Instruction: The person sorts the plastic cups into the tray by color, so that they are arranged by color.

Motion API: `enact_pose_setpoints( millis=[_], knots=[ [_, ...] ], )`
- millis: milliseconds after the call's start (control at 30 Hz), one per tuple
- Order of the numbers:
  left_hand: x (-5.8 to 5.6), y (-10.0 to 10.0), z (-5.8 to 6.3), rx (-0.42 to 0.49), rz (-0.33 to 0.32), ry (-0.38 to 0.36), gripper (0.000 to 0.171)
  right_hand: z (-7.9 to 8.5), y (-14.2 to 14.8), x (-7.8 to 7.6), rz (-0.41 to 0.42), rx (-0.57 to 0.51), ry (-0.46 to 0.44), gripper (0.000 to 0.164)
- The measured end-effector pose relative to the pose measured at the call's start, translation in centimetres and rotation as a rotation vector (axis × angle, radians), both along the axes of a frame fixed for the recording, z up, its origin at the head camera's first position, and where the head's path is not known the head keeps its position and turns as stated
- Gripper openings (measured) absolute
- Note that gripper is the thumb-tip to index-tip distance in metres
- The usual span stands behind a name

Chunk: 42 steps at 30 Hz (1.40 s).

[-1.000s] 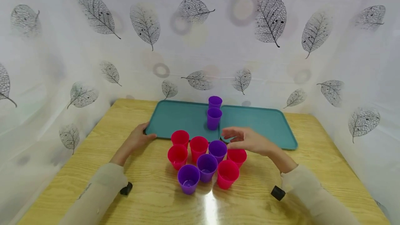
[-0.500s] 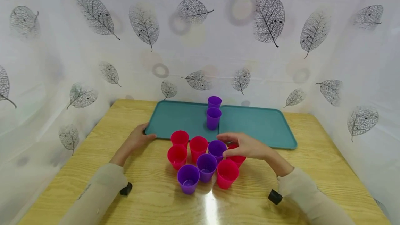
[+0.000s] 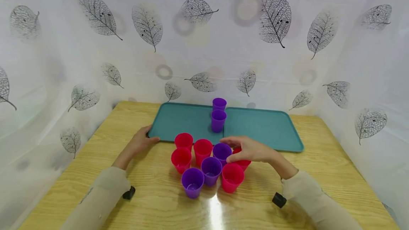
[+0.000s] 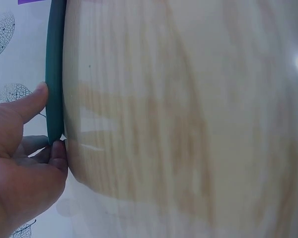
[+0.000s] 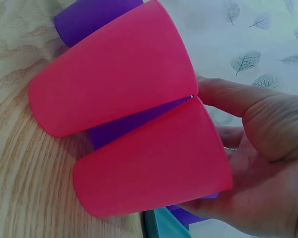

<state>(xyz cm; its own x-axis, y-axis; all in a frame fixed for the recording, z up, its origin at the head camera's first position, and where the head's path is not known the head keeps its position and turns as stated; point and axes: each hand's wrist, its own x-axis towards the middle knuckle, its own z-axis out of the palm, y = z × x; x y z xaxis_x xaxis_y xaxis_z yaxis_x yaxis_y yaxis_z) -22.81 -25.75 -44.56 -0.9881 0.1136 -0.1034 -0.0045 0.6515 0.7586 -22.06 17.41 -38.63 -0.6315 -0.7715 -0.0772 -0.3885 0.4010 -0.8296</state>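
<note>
My left hand (image 3: pixel 141 140) holds the near left corner of the left teal tray (image 3: pixel 188 120); in the left wrist view the thumb and curled fingers meet at the tray's rim (image 4: pixel 54 64). My right hand (image 3: pixel 250 149) holds a purple cup (image 3: pixel 222 151) by its rim, thumb in front and fingers behind. A red cup (image 3: pixel 245 163) stands under that hand, partly covered, with another red cup (image 3: pixel 232 178) before it. In the right wrist view two red cups (image 5: pixel 109 74) hide most of the grip. Two more purple cups (image 3: pixel 192 183) stand in front.
Three red cups (image 3: pixel 181 160) stand upright left of the purple ones. Two purple cups (image 3: pixel 218 121) stand one behind the other near the join of the trays. The right teal tray (image 3: pixel 265 127) lies alongside on the wooden table (image 3: pixel 153 201), before a leaf-patterned curtain (image 3: pixel 204 45).
My right hand has moved left and down from above the red cup onto the purple cup's rim. My left hand has stayed at the tray corner. The cups have not moved.
</note>
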Motion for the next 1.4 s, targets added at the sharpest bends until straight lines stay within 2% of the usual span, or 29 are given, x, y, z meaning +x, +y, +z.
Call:
enact_pose_setpoints(
  millis=[500, 867, 1200, 1400],
  knots=[
    [-0.06, -0.24, -0.03, 0.025, -0.017, -0.012, 0.078, 0.22, -0.48, -0.61, 0.071, 0.034, 0.041, 0.069],
    [-0.02, -0.21, -0.08, 0.026, -0.02, -0.014, 0.078, 0.49, -0.73, -0.49, 0.073, 0.064, 0.033, 0.071],
    [0.06, -0.32, 0.07, 0.022, -0.019, -0.009, 0.078, 0.18, -0.76, -0.62, 0.047, 0.047, 0.041, 0.067],
    [-0.03, -0.29, 0.01, 0.02, -0.02, -0.003, 0.077, 0.74, -0.37, -0.7, 0.004, -0.008, 0.057, 0.064]
  ],
)
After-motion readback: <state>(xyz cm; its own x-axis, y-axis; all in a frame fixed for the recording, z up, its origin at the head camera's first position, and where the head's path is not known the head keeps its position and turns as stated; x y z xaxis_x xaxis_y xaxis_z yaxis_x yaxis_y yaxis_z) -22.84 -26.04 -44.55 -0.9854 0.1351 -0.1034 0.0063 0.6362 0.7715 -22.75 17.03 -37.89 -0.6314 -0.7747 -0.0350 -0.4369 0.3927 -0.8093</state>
